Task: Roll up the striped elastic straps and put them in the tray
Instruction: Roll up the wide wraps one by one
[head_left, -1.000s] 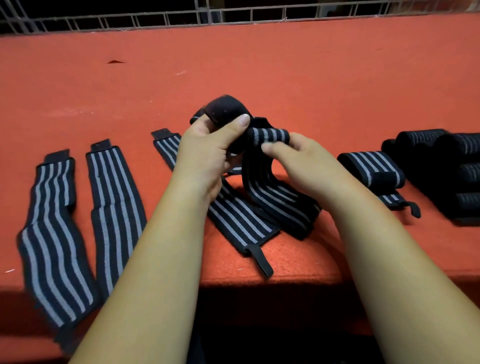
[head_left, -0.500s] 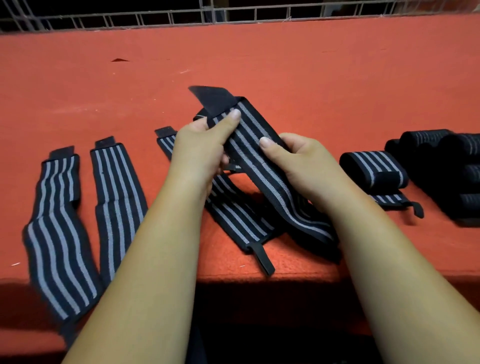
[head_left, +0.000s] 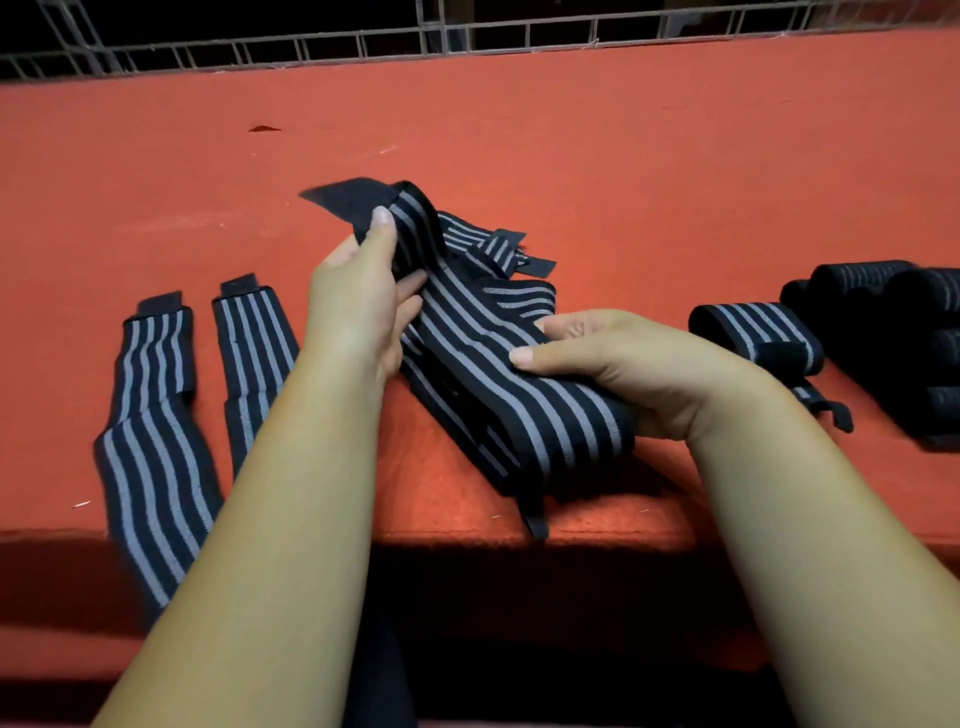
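the left hand (head_left: 358, 306) pinches the strap (head_left: 493, 374) just below its black end tab, thumb on the striped face, fingers curled behind. the right hand (head_left: 623, 364) grips the same strap lower down, thumb on top, fingers tucked under. the strap slants between the two grips over the red table (head_left: 623, 156). left of the left fingers lie two flat straps (head_left: 150, 415). right of the right fingers sits a roll (head_left: 753, 332), then a dark pile of rolls (head_left: 909, 322).

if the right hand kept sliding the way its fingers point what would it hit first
Probably the left hand: the right hand points across the held strap toward it, though depth is unclear.
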